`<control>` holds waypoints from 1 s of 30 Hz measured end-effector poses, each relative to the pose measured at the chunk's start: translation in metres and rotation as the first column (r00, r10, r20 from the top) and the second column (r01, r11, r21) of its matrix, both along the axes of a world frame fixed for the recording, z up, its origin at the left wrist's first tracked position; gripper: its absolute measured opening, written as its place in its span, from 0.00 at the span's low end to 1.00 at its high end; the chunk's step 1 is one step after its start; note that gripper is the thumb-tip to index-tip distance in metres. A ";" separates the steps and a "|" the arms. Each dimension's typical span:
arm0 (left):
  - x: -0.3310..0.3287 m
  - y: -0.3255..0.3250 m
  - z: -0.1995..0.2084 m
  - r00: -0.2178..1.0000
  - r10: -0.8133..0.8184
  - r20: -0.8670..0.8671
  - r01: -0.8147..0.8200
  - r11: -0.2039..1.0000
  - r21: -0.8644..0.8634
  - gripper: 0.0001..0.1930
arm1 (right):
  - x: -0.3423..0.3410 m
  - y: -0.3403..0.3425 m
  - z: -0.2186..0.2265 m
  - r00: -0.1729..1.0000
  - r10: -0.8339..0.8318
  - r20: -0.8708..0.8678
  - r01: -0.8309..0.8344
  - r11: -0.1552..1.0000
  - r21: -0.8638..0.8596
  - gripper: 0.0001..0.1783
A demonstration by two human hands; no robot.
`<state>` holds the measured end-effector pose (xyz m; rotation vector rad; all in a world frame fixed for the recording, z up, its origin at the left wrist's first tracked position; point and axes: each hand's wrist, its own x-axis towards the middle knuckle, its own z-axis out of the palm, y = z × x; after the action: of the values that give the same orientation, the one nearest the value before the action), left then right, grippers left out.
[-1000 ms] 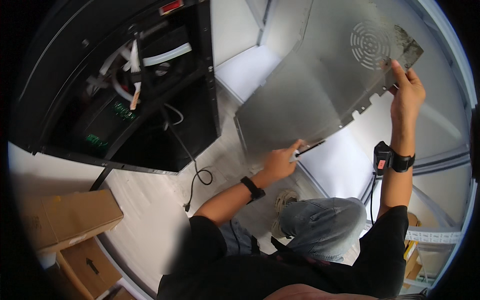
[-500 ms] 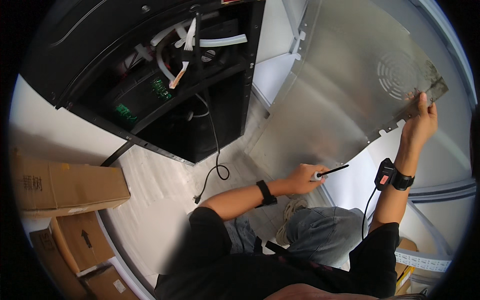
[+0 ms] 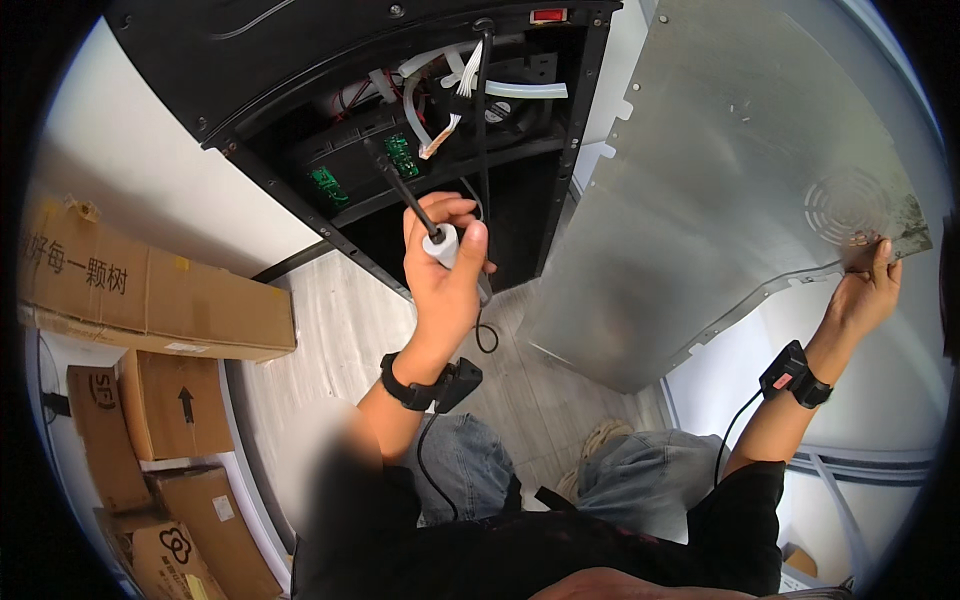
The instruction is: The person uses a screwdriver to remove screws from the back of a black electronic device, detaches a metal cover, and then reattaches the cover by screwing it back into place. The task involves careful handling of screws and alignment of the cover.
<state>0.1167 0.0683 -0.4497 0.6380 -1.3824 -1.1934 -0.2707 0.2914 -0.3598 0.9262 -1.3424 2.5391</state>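
Note:
In my left hand [image 3: 440, 290] is a screwdriver [image 3: 441, 243] with a pale handle and a black shaft, its tip angled up and left in front of a black appliance [image 3: 290, 60] with an open back. Whether the tip touches anything, I cannot tell. Inside the opening are green circuit boards [image 3: 400, 156], a white ribbon cable [image 3: 469, 74], a white tube [image 3: 530, 90] and a round fan [image 3: 498, 114]. My right hand [image 3: 866, 292] pinches the lower right edge of a large metal panel [image 3: 700, 180], below its round vent slots [image 3: 845, 205]. The panel leans tilted, its lower corner near the floor.
A black power cord [image 3: 486, 150] hangs down the appliance's opening and curls near the floor. A red switch [image 3: 549, 16] sits at its top right. Several cardboard boxes [image 3: 205, 305] are stacked at the left. Thin cables [image 3: 425, 470] trail from devices on both wrists.
My left hand has swung from beside the panel's lower edge up and left to the appliance, still gripping the screwdriver. My right hand keeps its grip; panel and appliance have shifted within the view.

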 end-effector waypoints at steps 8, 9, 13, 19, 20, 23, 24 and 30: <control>0.001 -0.013 -0.025 0.979 -0.203 -0.010 0.198 0.941 0.276 0.03 | -0.002 -0.012 -0.010 0.970 0.243 -0.007 -0.243 0.967 -0.075 0.07; 0.004 -0.014 -0.027 0.978 -0.207 0.012 0.196 0.941 0.277 0.03 | 0.000 -0.015 -0.009 0.967 0.256 -0.011 -0.256 0.964 -0.077 0.07; 0.021 -0.014 -0.020 0.979 -0.204 -0.006 0.199 0.946 0.257 0.04 | 0.012 -0.032 -0.014 0.919 0.388 -0.070 -0.391 0.919 -0.043 0.06; 0.041 -0.002 0.002 0.936 -0.323 -0.141 0.352 0.855 0.381 0.07 | 0.027 -0.077 -0.037 0.897 0.439 0.051 -0.439 0.898 -0.017 0.07; 0.045 0.000 0.007 0.927 -0.337 -0.167 0.376 0.851 0.367 0.07 | 0.029 -0.082 -0.040 0.892 0.446 0.079 -0.446 0.895 -0.015 0.07; 0.058 0.008 0.026 0.904 -0.344 -0.253 0.418 0.835 0.359 0.07 | 0.027 -0.088 -0.046 0.892 0.438 0.110 -0.441 0.897 0.004 0.07; 0.063 0.010 0.032 0.908 -0.327 -0.263 0.406 0.842 0.355 0.08 | 0.024 -0.089 -0.048 0.895 0.432 0.109 -0.435 0.900 0.010 0.07; 0.088 0.020 0.067 0.953 -0.198 -0.228 0.265 0.911 0.317 0.10 | 0.026 -0.090 -0.055 0.885 0.446 0.131 -0.455 0.889 0.046 0.09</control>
<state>0.2051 0.0882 -0.3826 0.5917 -1.1154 -1.6690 -0.2443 0.2017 -0.4144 1.2515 -1.3982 2.9410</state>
